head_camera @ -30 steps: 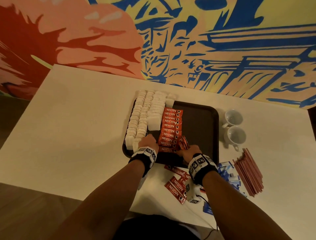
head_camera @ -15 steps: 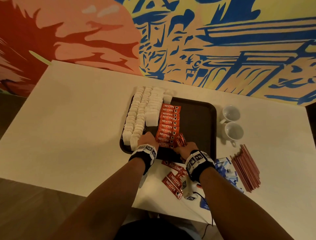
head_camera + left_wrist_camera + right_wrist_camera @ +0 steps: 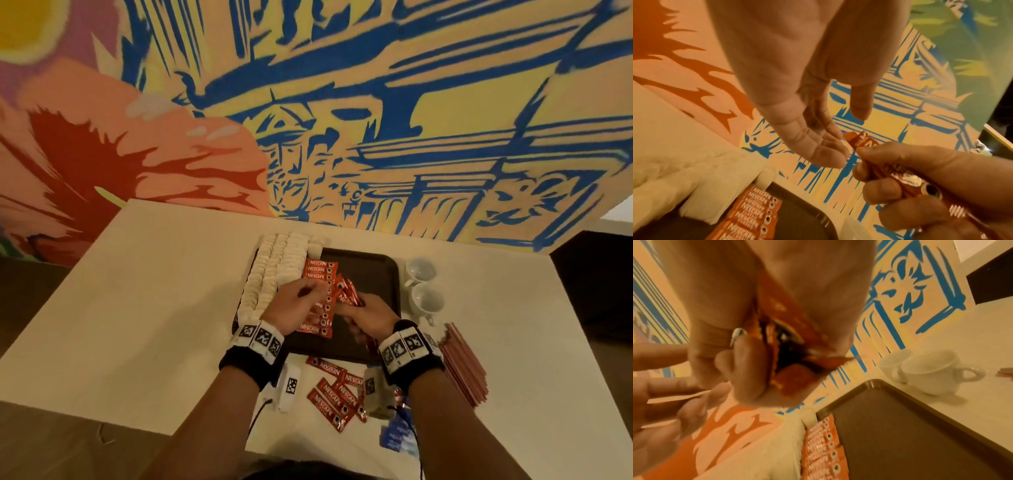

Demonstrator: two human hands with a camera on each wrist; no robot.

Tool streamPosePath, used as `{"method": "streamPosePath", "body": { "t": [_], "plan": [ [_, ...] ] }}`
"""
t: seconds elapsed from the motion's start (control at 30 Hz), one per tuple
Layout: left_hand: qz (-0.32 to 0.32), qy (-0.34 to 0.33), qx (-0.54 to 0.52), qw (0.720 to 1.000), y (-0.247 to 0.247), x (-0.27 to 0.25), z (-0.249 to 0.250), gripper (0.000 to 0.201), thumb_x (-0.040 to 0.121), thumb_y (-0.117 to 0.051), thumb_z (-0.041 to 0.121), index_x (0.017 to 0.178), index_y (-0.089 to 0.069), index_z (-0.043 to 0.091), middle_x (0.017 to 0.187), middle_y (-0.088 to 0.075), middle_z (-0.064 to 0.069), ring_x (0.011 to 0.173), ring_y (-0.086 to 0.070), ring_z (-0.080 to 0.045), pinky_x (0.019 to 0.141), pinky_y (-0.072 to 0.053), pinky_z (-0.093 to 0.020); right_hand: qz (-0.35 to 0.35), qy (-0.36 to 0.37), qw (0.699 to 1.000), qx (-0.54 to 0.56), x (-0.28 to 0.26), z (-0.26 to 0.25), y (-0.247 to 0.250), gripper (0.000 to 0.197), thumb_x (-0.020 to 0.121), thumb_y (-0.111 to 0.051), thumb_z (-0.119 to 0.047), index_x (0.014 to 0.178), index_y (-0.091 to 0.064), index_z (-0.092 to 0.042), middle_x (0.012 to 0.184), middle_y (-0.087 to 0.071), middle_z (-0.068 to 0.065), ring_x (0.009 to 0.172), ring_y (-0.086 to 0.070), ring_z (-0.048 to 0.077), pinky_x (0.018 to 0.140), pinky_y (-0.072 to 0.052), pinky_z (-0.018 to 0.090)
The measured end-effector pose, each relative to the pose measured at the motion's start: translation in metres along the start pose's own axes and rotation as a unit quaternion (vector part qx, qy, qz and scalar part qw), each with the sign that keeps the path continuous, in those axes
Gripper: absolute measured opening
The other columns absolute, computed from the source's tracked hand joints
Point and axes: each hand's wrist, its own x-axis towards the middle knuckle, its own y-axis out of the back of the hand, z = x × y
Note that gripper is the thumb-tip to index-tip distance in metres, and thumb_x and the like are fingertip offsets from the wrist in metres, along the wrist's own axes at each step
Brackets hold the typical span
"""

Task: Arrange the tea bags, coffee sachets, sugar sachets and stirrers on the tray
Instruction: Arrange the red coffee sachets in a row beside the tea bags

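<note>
A dark tray (image 3: pixel 371 274) holds rows of white tea bags (image 3: pixel 274 270) on its left and a column of red coffee sachets (image 3: pixel 320 272) beside them. My right hand (image 3: pixel 371 315) grips a bundle of coffee sachets (image 3: pixel 349 294) above the tray's middle; the bundle (image 3: pixel 789 379) fills its curled fingers. My left hand (image 3: pixel 299 301) hovers over the sachet column with relaxed, extended fingers (image 3: pixel 830 155) close to the bundle's tip (image 3: pixel 865 142), holding nothing. More coffee sachets (image 3: pixel 334 394), blue sugar sachets (image 3: pixel 397 435) and pink stirrers (image 3: pixel 466 363) lie on the table.
Two white cups (image 3: pixel 423 287) stand just right of the tray. The white table (image 3: pixel 154 308) meets a painted wall at the back. The tray's right half (image 3: pixel 910 434) is bare. A dark surface sits at the far right.
Both hands have lifted from the tray's near edge. The right hand raised its bundle over the tray's middle, and the left hand moved toward it. The head view tilted upward.
</note>
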Motion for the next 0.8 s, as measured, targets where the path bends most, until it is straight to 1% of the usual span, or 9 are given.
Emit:
{"method": "streamPosePath", "body": {
  "t": [0.07,0.17,0.3,0.37,0.5,0.57,0.63,0.7,0.8],
  "plan": [
    [-0.011,-0.028,-0.006,1.0,-0.001,-0.016,0.015,0.027,0.094,-0.066,0.04,0.115,-0.066,0.023,0.111,-0.07,0.004,0.093,-0.07,-0.016,0.079,-0.061,-0.033,-0.028,0.028,0.999,-0.001,-0.016,-0.012,0.002,0.023,0.091,-0.072,-0.034,0.081,-0.061,-0.017,0.06,-0.055,-0.002,0.051,-0.051,0.012,0.05,-0.045,0.025],
    [-0.006,-0.05,-0.008,0.999,-0.005,-0.034,0.032,0.028,0.091,-0.072,0.032,0.115,-0.065,0.018,0.111,-0.068,0.004,0.094,-0.068,-0.012,0.076,-0.06,-0.025,-0.046,0.075,0.996,-0.001,-0.038,-0.026,0.003,0.019,0.09,-0.072,-0.033,0.084,-0.064,-0.017,0.061,-0.058,0.001,0.055,-0.054,0.018,0.052,-0.046,0.027],
    [0.028,-0.074,0.015,0.997,-0.007,-0.048,0.046,0.027,0.084,-0.078,0.032,0.105,-0.07,0.018,0.105,-0.073,-0.003,0.098,-0.07,-0.02,0.093,-0.056,-0.044,-0.042,0.123,0.991,-0.001,-0.062,-0.038,0.005,0.016,0.091,-0.072,-0.032,0.089,-0.065,-0.017,0.059,-0.064,-0.003,0.051,-0.056,0.017,0.052,-0.048,0.028],
    [0.035,-0.076,0.012,0.996,-0.008,-0.055,0.049,0.028,0.083,-0.08,0.032,0.106,-0.071,0.02,0.104,-0.073,-0.005,0.096,-0.071,-0.021,0.091,-0.057,-0.045,-0.046,0.137,0.989,0.012,-0.072,-0.038,0.007,0.016,0.091,-0.073,-0.031,0.091,-0.065,-0.017,0.059,-0.065,-0.006,0.05,-0.057,0.013,0.052,-0.048,0.026],
    [0.051,-0.114,-0.007,0.992,-0.011,-0.07,0.055,0.02,0.089,-0.075,0.018,0.108,-0.071,0.015,0.1,-0.071,-0.012,0.086,-0.072,-0.022,0.073,-0.061,-0.031,-0.047,0.139,0.986,0.074,-0.083,-0.027,0.011,0.026,0.087,-0.079,-0.035,0.096,-0.067,-0.014,0.063,-0.064,-0.004,0.055,-0.056,0.014,0.053,-0.047,0.028],
    [0.082,-0.113,-0.036,0.989,-0.008,-0.074,0.054,0.015,0.089,-0.074,0.016,0.103,-0.071,0.014,0.097,-0.071,-0.013,0.08,-0.072,-0.026,0.072,-0.062,-0.033,-0.036,0.141,0.984,0.102,-0.087,-0.02,0.015,0.025,0.084,-0.081,-0.035,0.091,-0.066,-0.017,0.065,-0.063,-0.002,0.057,-0.054,0.016,0.053,-0.045,0.029],
    [0.097,-0.101,-0.068,0.988,-0.003,-0.078,0.054,0.012,0.089,-0.074,0.013,0.1,-0.07,0.011,0.09,-0.071,-0.012,0.074,-0.069,-0.024,0.072,-0.06,-0.034,-0.029,0.141,0.982,0.125,-0.09,-0.017,0.019,0.023,0.082,-0.083,-0.031,0.088,-0.066,-0.017,0.068,-0.062,0.001,0.058,-0.053,0.017,0.052,-0.045,0.029],
    [0.084,-0.084,-0.101,0.988,-0.001,-0.081,0.051,0.01,0.089,-0.073,0.009,0.099,-0.069,0.007,0.086,-0.071,-0.013,0.075,-0.067,-0.023,0.07,-0.059,-0.033,-0.008,0.145,0.976,0.164,-0.093,-0.016,0.021,0.021,0.082,-0.083,-0.023,0.089,-0.065,-0.014,0.07,-0.061,0.003,0.057,-0.053,0.014,0.049,-0.043,0.027],
    [0.038,-0.057,-0.136,0.988,0.001,-0.09,0.046,0.013,0.09,-0.071,0.01,0.101,-0.07,0.004,0.091,-0.074,-0.014,0.079,-0.067,-0.021,0.072,-0.057,-0.031,0.044,0.158,0.952,0.258,-0.092,-0.013,0.022,0.019,0.08,-0.083,-0.016,0.089,-0.066,-0.012,0.07,-0.059,0.003,0.053,-0.049,0.011,0.044,-0.039,0.023]
  ]
}}
